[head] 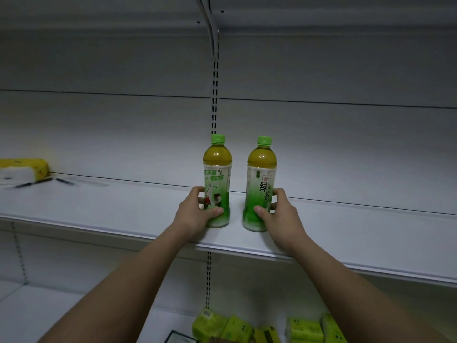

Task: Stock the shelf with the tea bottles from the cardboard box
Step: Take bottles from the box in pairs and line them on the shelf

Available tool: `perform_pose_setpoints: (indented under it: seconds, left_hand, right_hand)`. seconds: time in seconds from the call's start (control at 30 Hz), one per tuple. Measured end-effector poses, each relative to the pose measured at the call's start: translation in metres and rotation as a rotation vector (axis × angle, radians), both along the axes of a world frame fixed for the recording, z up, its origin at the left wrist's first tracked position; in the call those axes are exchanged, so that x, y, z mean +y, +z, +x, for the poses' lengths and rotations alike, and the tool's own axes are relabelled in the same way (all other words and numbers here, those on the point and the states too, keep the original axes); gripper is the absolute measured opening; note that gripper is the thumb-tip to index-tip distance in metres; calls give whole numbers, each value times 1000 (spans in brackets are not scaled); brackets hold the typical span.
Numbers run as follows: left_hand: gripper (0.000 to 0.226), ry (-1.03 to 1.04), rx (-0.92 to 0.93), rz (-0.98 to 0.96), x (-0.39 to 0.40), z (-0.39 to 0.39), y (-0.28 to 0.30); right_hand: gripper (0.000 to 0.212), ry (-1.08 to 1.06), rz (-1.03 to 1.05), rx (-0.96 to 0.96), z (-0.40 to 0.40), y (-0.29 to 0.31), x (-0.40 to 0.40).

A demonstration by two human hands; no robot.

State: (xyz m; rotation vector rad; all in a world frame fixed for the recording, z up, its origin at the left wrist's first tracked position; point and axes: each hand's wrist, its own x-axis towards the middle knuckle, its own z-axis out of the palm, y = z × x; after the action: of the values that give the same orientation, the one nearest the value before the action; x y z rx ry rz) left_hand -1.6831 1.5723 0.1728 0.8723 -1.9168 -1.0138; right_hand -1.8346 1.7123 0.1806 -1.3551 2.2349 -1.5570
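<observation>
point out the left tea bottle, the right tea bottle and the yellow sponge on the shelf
left tea bottle (217, 179): head view, upper label
right tea bottle (261, 180): head view, upper label
yellow sponge (27, 164): head view, yellow top face

Two tea bottles are stood upright side by side near the front edge of a shelf (346, 233), the left bottle (217, 181) apart from the right bottle (261, 184). A sponge (23, 170) is set far left, and packets (247, 329) are laid on the lower shelf (61, 305).

head view, close, facing the shelf (123, 214) slightly downward
</observation>
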Motion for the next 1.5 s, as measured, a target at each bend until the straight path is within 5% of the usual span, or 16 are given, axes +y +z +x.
perform_pose_setpoints:
  seconds: [0.63, 0.93, 1.17, 1.5]
  left_hand:
    - [54, 88, -228, -95, -94, -87, 3]
    - [51, 6, -79, -103, -109, -99, -10]
    - [79, 82, -55, -116, -125, -96, -22]
    - [76, 337, -545, -311, -81, -73, -10]
  right_hand:
    - [36, -50, -18, 24, -60, -6, -128]
    - [36, -44, -172, -119, -78, -24, -148]
    - [48, 21, -144, -125, -91, -24, -148]
    - [44, -122, 12, -169, -60, -2, -103]
